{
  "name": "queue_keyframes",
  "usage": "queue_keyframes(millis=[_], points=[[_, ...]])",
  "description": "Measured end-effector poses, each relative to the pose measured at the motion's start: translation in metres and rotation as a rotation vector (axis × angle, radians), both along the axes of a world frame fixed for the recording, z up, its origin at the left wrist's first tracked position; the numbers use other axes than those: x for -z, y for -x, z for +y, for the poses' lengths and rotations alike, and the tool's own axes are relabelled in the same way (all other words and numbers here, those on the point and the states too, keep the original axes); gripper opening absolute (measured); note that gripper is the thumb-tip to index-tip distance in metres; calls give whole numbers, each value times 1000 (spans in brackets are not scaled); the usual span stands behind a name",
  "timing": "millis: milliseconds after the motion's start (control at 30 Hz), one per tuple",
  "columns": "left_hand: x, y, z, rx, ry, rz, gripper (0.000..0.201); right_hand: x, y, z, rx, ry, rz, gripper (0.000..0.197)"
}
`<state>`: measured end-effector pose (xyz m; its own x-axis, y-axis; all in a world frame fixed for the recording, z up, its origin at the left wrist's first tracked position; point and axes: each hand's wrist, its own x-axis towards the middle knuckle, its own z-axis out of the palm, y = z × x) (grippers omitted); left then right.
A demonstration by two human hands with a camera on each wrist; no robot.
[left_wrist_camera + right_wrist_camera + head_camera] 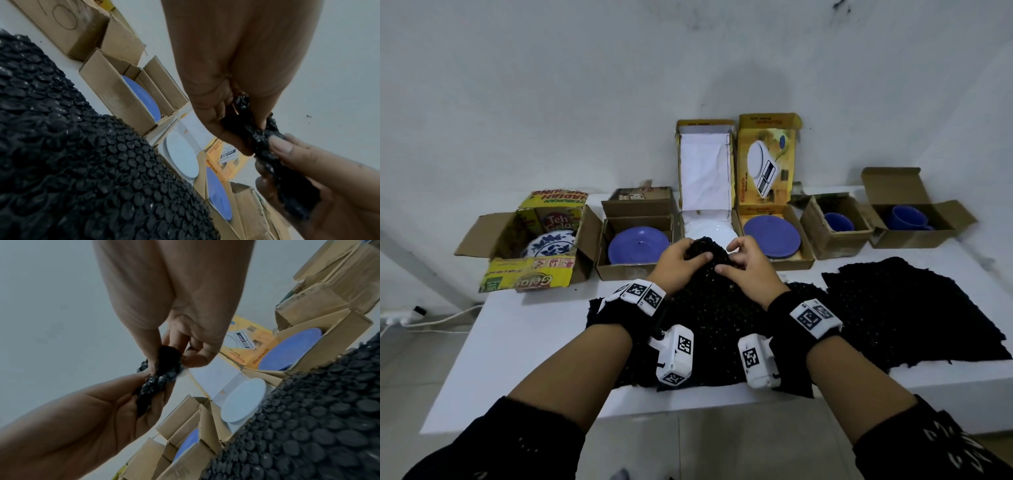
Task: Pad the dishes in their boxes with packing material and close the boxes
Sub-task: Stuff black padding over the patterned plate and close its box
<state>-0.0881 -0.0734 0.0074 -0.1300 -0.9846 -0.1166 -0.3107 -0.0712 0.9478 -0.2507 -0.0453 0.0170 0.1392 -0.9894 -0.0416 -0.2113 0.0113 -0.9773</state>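
I have both hands bunched on the far edge of the black bubble wrap (pixel 709 308): my left hand (pixel 681 258) grips a crumpled fold of it, and my right hand (pixel 748 270) pinches the same wad from the 3 o'clock side. The sheet lies on the white table (pixel 534 342), its lifted edge at 12 o'clock, just over the white plate (pixel 710 231) in the open yellow box (pixel 705 164). A second black sheet (pixel 914 308) lies flat at 3 o'clock.

Black bubble wrap (pixel 709 308): glossy plastic, pebbled with bubbles. Boxes (pixel 635 246): matt brown corrugated cardboard; scale box (pixel 767 164) of printed yellow card. Blue plates (pixel 772 235) and white plate (pixel 182 158): smooth, glazed. Table (pixel 524 329): smooth, matt white
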Motion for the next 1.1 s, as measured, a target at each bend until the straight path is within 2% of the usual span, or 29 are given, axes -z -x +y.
queue_keyframes(millis=[167, 367, 500, 567, 667, 767, 867, 967, 1033, 1100], points=[[-8, -24, -2, -145, 3, 52, 34, -5, -22, -11, -103, 105, 103, 50], [-18, -75, -12, -108, 32, 96, 34, -8, -56, -31, -79, 262, 284, 24], [-25, -108, -19, -33, 88, 112, 13, -11, -91, -52, 20, 310, 310, 15], [-27, -128, -24, -4, 44, 146, 16, -10, -113, -64, 51, 251, 259, 14], [-26, -160, -36, -29, 35, 139, 24, -13, -153, -78, -8, 116, 31, 25], [-27, -193, -49, -72, 57, 143, 23, -17, -188, -93, -49, 39, -117, 21], [-29, -228, -60, -52, 73, 75, 19, -17, -221, -109, -50, 6, -128, 15], [-31, -265, -73, -93, 80, 13, 15, -14, -259, -132, -29, 68, 37, 30], [-31, -293, -83, -171, 102, -102, 11, -16, -282, -147, -10, 138, 138, 35], [-28, -323, -95, -264, 107, -245, 10, -18, -302, -162, -36, 173, 194, 32]])
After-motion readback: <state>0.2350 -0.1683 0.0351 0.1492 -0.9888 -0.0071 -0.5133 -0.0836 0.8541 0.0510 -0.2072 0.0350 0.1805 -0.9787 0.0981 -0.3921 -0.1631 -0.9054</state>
